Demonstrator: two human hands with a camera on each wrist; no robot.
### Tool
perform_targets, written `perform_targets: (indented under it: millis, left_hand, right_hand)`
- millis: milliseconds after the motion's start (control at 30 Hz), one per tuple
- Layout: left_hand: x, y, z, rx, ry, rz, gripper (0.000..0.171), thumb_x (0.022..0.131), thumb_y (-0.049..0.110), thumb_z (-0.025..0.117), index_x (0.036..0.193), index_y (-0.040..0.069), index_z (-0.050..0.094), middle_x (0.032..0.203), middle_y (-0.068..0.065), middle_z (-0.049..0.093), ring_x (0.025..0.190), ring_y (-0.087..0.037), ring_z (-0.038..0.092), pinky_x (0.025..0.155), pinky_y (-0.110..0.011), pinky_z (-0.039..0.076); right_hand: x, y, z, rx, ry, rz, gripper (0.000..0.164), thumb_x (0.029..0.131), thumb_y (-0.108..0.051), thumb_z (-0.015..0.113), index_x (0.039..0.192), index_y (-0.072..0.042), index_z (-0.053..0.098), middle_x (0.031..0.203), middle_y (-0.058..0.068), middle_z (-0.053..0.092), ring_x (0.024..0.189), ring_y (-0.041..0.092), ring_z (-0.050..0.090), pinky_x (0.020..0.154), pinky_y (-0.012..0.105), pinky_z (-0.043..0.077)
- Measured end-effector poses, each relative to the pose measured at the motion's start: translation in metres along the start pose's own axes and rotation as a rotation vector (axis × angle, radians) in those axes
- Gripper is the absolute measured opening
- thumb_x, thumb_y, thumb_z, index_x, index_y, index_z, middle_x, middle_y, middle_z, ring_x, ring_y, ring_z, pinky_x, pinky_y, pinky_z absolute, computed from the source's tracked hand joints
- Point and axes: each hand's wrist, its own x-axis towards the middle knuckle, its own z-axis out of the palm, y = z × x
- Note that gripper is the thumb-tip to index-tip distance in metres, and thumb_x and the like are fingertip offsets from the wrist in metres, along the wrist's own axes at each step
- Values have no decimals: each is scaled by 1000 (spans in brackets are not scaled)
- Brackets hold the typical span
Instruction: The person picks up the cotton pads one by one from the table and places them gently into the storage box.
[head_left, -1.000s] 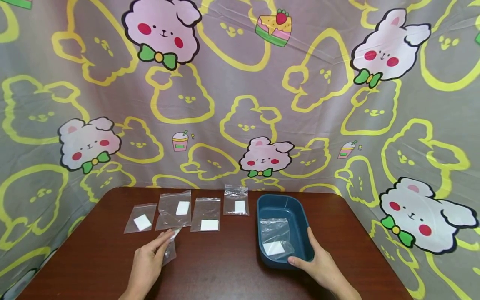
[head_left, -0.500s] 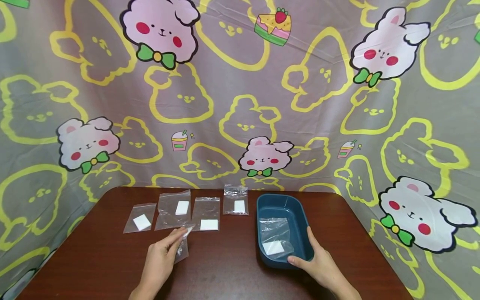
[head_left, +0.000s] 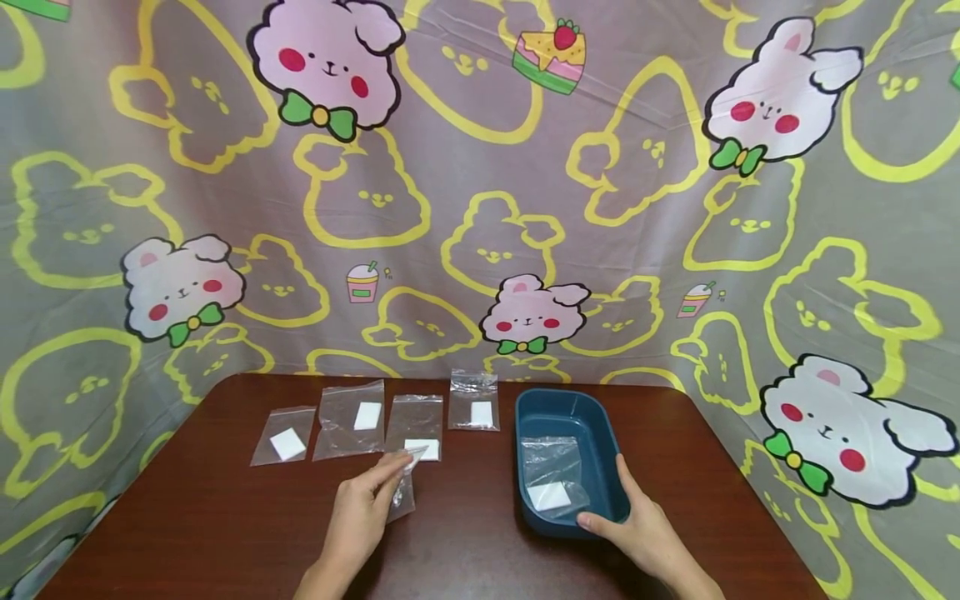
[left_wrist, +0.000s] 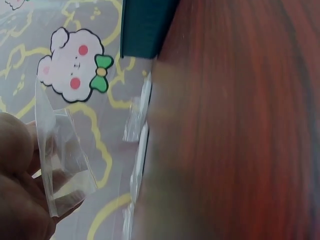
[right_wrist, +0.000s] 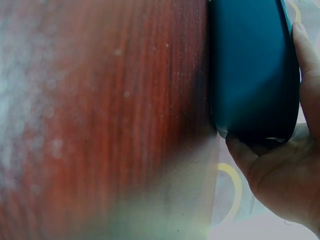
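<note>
Left hand (head_left: 358, 510): I see it pinch a clear bag (head_left: 402, 500) over the worktop (head_left: 465, 533) | right hand (head_left: 639, 527): holds the blue box (head_left: 602, 462) | inside: another bag (head_left: 553, 457), white block (head_left: 550, 497) in it | left of the box: four more bags (head_left: 337, 421)

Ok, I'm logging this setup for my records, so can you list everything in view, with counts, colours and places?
Table bags: 4, clear, in a rough row along the table's far side
Tub bag: 1, clear, inside the tub
Held bag: 1, clear, in the left hand
White pieces: 5 certain, white, one in each table bag and the tub bag; held bag's contents unclear
Tub: 1, dark blue, right half of table
Table: 1, reddish brown, beneath everything
Cloth: grey with cartoon prints, behind the table
Left hand: 1, pinching the held bag
Right hand: 1, gripping the tub's near right corner
</note>
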Motion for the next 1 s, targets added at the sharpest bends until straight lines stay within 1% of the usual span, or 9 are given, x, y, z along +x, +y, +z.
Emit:
perform_targets:
  millis: [67, 200, 300, 433, 667, 800, 1000]
  left_hand:
    - [2, 4, 6, -8, -11, -1, 26, 87, -5, 73, 109, 6, 78, 114, -8, 74, 111, -33, 67, 92, -45, 53]
    - [5, 13, 16, -34, -26, -15, 24, 88, -3, 72, 109, 7, 79, 114, -6, 74, 111, -30, 68, 93, -43, 53]
    - [7, 19, 23, -63, -26, 3, 23, 89, -3, 72, 109, 6, 78, 113, -6, 74, 111, -29, 68, 93, -41, 53]
    - [9, 25, 30, -88, -20, 35, 23, 88, -4, 72, 109, 5, 78, 113, -7, 74, 109, -31, 68, 94, -40, 53]
    - [11, 33, 39, -113, -37, 51, 23, 89, -3, 72, 110, 4, 77, 114, -9, 73, 110, -33, 68, 95, -42, 52]
    - [11, 38, 43, -129, -41, 60, 23, 89, -4, 71, 110, 3, 77, 115, -9, 73, 110, -31, 68, 95, -42, 52]
    - [12, 44, 50, -140, -58, 55, 22, 89, -2, 71, 110, 4, 77, 115, -9, 73, 111, -30, 68, 96, -42, 52]
  right_hand:
    - [0, 0, 0, 4, -3, -1, 120, 80, -54, 81, 160, -1, 9, 152, 35, 34, 129, 48, 49, 101, 63, 43]
    - [2, 0, 1, 11, -14, 18, 120, 80, -55, 80, 160, -1, 9, 152, 35, 34, 128, 47, 50, 101, 63, 43]
    - [2, 1, 1, 16, -15, 28, 121, 79, -55, 81, 160, -2, 9, 153, 35, 33, 129, 46, 49, 101, 63, 42]
    - [2, 2, 0, 15, -9, 14, 121, 79, -55, 81, 160, -2, 9, 153, 34, 33, 129, 46, 50, 101, 62, 43]
    - [3, 2, 0, 18, -11, 26, 122, 79, -55, 81, 160, -1, 9, 153, 34, 33, 128, 45, 50, 101, 63, 43]
    - [3, 1, 0, 24, -9, 31, 122, 78, -54, 82, 160, -1, 9, 152, 35, 34, 126, 44, 51, 101, 63, 43]
    - [3, 1, 0, 28, -8, 31, 122, 78, -54, 82, 160, -1, 9, 152, 35, 34, 126, 44, 51, 101, 63, 43]
